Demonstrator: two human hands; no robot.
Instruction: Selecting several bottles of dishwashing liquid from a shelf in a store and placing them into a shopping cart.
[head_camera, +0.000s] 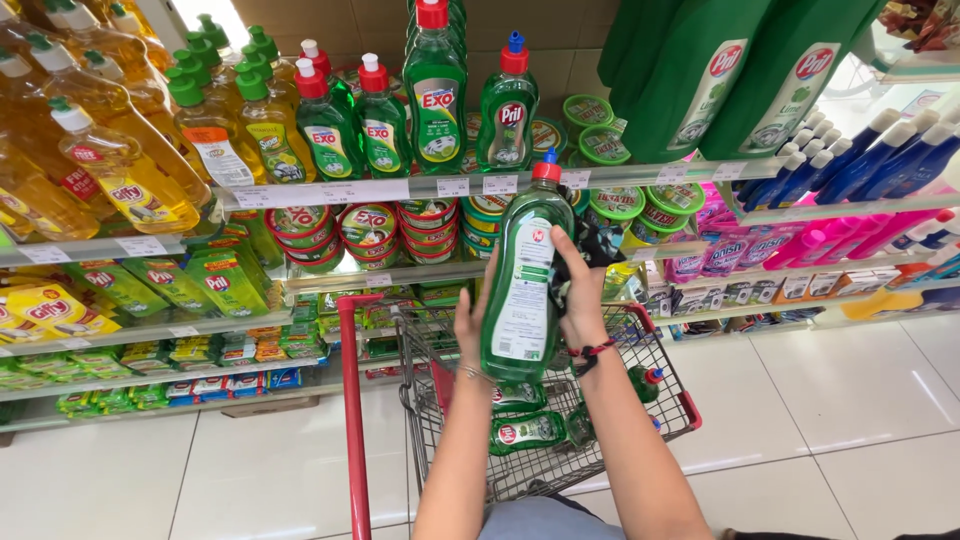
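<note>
I hold a tall green dish-liquid bottle with a red cap and blue tip upright above a shopping cart, its back label facing me. My left hand grips its lower left side. My right hand wraps its right side; a red thread band sits on that wrist. Down in the wire cart lie two more green bottles on their sides.
Store shelves ahead carry green and yellow bottles, round green tubs and packets. Blue and pink bottles fill shelves at the right. Large green refill pouches hang upper right. The cart's red handle post stands left of my arms, over a white tiled floor.
</note>
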